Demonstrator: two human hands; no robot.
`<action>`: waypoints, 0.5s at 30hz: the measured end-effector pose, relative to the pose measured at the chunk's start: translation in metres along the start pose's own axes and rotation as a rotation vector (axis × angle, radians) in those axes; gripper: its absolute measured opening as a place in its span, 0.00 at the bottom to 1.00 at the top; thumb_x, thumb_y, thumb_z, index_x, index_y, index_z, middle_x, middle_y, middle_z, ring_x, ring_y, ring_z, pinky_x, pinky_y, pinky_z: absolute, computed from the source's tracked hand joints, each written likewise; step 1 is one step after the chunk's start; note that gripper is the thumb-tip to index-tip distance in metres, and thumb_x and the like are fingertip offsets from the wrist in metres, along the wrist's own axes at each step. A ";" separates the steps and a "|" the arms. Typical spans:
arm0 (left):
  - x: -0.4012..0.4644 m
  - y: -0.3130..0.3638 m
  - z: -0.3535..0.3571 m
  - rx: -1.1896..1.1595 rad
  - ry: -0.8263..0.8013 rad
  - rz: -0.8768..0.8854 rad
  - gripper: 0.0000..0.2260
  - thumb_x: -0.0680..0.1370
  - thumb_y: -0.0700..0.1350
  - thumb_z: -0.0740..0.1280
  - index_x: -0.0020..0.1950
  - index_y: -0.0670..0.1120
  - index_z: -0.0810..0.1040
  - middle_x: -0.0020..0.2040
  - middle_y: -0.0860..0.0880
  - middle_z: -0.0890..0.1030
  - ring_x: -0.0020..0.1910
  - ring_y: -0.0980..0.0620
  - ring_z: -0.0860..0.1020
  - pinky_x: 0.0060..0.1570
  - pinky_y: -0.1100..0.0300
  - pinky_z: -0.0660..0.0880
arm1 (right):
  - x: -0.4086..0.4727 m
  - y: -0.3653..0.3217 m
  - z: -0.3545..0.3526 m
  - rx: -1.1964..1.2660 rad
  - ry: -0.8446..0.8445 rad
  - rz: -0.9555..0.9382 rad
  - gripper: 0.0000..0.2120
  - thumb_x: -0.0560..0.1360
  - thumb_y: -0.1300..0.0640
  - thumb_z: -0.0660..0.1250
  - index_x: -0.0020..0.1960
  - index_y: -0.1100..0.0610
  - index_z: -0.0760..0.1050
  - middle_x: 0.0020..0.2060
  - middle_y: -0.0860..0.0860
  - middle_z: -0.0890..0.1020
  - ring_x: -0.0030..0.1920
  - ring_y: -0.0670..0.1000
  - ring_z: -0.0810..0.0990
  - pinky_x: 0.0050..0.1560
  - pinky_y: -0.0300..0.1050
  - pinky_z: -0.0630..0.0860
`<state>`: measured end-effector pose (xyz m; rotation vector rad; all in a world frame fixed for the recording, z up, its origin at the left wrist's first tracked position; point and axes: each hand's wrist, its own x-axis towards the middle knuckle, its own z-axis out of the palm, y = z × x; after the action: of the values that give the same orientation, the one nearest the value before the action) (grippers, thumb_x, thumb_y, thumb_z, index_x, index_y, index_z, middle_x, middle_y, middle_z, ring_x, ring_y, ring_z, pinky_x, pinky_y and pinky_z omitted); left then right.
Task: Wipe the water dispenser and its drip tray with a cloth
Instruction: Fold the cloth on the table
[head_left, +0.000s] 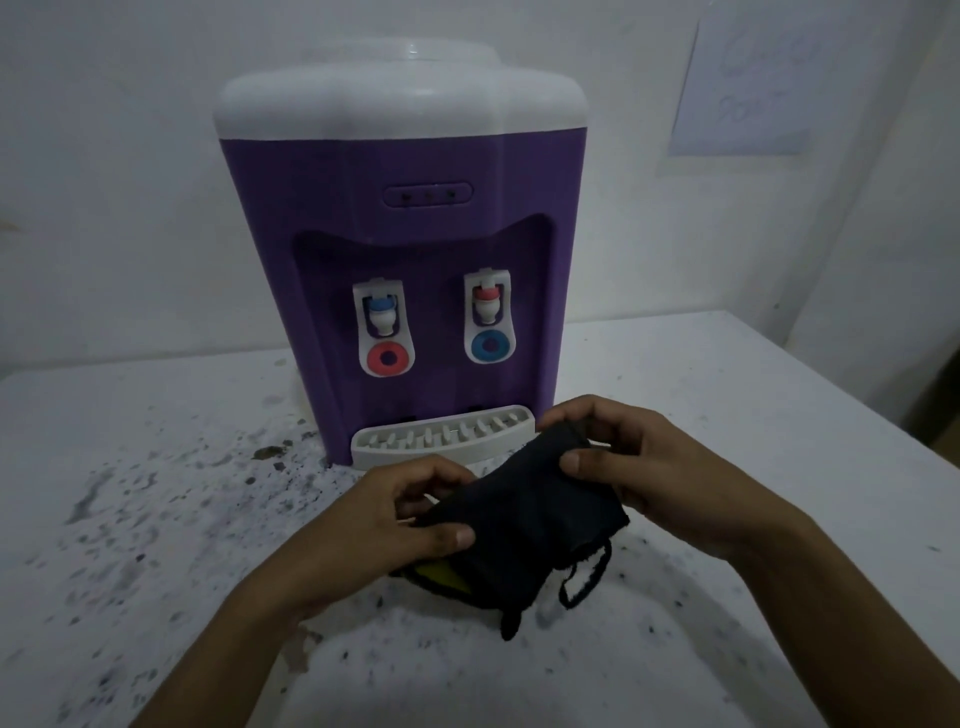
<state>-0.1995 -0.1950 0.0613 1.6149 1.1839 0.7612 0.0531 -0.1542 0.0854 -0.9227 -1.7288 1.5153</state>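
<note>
A purple water dispenser (405, 218) with a white top stands on a white table, two taps on its front. Its white slotted drip tray (441, 435) juts out at the base. Just in front of the tray I hold a black cloth (524, 514) with a yellow patch underneath and a loose loop hanging at its lower right. My left hand (410, 514) pinches the cloth's left end between thumb and fingers. My right hand (618, 457) pinches its upper right end, close to the tray's right corner.
The white table (156, 519) is speckled with dark stains, thickest left of the dispenser. A white wall stands behind, with a pale sheet of paper (748, 83) stuck at the upper right. The table's right edge (883, 415) runs diagonally.
</note>
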 end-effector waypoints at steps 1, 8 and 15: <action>0.001 -0.003 -0.002 0.073 0.004 -0.019 0.15 0.71 0.45 0.74 0.55 0.58 0.78 0.54 0.57 0.82 0.54 0.60 0.79 0.53 0.64 0.77 | 0.000 0.002 -0.002 -0.043 0.006 -0.005 0.11 0.76 0.63 0.65 0.55 0.52 0.77 0.53 0.52 0.81 0.53 0.53 0.81 0.49 0.47 0.79; 0.005 -0.015 -0.002 0.377 -0.012 -0.027 0.19 0.70 0.41 0.73 0.55 0.60 0.77 0.51 0.63 0.80 0.50 0.66 0.77 0.50 0.69 0.75 | 0.004 0.019 -0.003 -0.252 0.038 -0.012 0.14 0.76 0.71 0.60 0.47 0.54 0.77 0.48 0.54 0.82 0.51 0.54 0.81 0.48 0.48 0.79; 0.005 -0.019 -0.003 0.124 0.065 -0.014 0.27 0.72 0.32 0.68 0.61 0.60 0.74 0.54 0.56 0.78 0.52 0.61 0.78 0.47 0.68 0.76 | 0.006 0.033 -0.011 -0.157 -0.041 0.173 0.09 0.79 0.64 0.58 0.51 0.52 0.73 0.48 0.59 0.80 0.48 0.55 0.78 0.54 0.54 0.75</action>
<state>-0.2067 -0.1884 0.0445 1.6925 1.3099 0.7492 0.0623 -0.1407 0.0546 -1.1547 -1.8586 1.5323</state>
